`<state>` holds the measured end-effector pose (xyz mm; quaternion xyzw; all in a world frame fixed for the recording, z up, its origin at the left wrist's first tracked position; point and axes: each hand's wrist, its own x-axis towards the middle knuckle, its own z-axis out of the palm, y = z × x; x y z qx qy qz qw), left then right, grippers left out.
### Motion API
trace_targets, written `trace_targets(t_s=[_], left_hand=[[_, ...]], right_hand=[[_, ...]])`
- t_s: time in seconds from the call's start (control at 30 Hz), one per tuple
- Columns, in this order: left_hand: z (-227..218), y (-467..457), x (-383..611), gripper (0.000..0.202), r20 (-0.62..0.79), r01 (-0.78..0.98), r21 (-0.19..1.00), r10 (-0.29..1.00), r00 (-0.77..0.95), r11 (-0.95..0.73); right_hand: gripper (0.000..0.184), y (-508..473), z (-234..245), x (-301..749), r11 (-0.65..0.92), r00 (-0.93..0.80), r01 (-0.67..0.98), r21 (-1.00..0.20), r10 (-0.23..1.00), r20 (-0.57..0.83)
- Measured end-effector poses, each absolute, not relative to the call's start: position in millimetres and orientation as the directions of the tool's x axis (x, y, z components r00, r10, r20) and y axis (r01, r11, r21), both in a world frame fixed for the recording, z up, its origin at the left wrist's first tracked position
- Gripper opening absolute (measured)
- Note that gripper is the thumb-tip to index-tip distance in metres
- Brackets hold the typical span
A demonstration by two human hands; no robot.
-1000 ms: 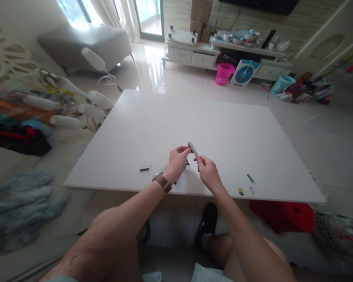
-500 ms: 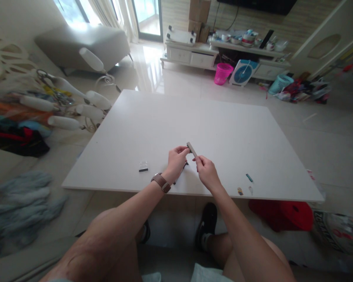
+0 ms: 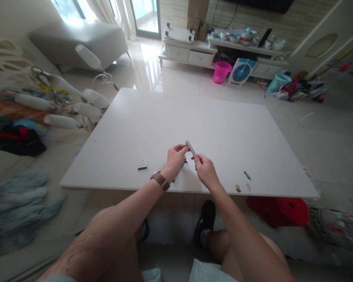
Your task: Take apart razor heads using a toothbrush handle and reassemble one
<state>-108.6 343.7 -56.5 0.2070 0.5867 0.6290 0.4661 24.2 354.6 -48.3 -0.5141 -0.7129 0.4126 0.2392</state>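
Note:
Over the near middle of the white table, a slim grey bar-shaped piece is held up at a tilt between my hands. My right hand is closed around its near end. The closed fingers of my left hand, with a brown watch strap on the wrist, are at its far end. A dark thin item lies partly hidden behind my left hand; I cannot make out its kind. Left of my hands is a small clear plastic case with a black strip.
To the right on the table are a small green strip, a yellow-and-dark piece and a small clear piece. A lamp with white shades stands by the left edge. Below the right edge sits a red stool.
The view has shifted slightly, so the scene sits a little up and left. Both hands keep nearly the same hold on the grey piece.

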Motion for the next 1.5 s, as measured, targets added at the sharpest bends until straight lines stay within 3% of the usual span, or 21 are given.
trace_targets(t_s=[1.5], left_hand=[[-53, 340, -109, 0.016, -0.263, -0.303, 0.944, 0.85, -0.457, 0.129]], right_hand=[[0.034, 350, -45, 29, 0.171, -0.361, 0.544, -0.822, 0.931, -0.045]])
